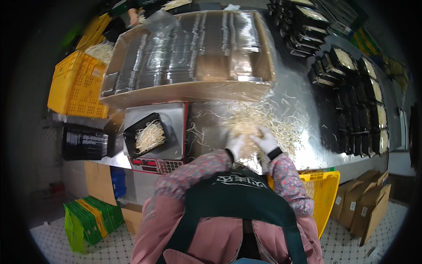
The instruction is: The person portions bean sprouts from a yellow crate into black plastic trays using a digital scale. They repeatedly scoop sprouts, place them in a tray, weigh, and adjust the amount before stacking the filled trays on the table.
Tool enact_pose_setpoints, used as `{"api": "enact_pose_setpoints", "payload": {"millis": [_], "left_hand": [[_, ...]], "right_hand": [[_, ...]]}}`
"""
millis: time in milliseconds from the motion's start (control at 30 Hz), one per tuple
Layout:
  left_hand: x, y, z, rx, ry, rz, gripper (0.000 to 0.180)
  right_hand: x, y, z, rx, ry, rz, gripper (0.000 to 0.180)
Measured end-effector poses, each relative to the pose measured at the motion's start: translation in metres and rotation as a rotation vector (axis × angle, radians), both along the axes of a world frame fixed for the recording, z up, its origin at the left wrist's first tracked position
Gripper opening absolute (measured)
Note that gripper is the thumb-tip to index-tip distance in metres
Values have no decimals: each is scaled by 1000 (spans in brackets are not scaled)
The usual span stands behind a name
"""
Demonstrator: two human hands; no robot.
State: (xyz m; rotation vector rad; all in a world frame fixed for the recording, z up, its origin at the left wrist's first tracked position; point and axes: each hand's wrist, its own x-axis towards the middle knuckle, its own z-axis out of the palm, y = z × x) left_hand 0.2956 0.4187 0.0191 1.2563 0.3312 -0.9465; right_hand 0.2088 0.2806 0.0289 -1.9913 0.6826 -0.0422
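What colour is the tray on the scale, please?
The tray is black, in the head view.

White-gloved left hand [236,145], white-gloved right hand [266,141], both touching loose thin pale sprouts [244,121], on shiny steel table [295,75].

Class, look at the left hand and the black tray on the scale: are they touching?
Apart. In the head view, the left hand is at the sprout pile; steel tabletop and part of the scale separate it from the black tray.

Metal tbl [299,77], bright glare [313,152] nr front edge; flr [339,246] white w/ dk grid pattern.
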Motion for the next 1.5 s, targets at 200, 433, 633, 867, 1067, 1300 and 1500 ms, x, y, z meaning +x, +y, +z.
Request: {"api": "enact_pose_setpoints", "payload": {"millis": [200, 433, 633, 867, 1067, 1300, 1500], "left_hand": [[-45, -136, 7, -216, 39, -363, 51], [7, -39, 74, -306, 7, -445, 75], [28, 5, 22, -438, 60, -290, 37], [41, 40, 10, -292, 11, -198, 40], [65, 86, -22, -171, -35, -77, 23], [78, 116, -39, 20, -161, -122, 31], [78, 120, 6, 74, -184, -160, 29]], "right_hand": [[-63, -111, 18, 190, 30, -420, 60], [-50, -53, 87, 572, -341, -433, 40], [-13, 8, 25, 761, -302, -254, 51], [-32, -14, -20, 824, -334, -507, 50], [-49, -22, 0, 627, -199, -530, 63], [-70, -40, -30, 457, -300, -451, 40], [-72, -38, -38, 236, -324, -431, 39]]}}
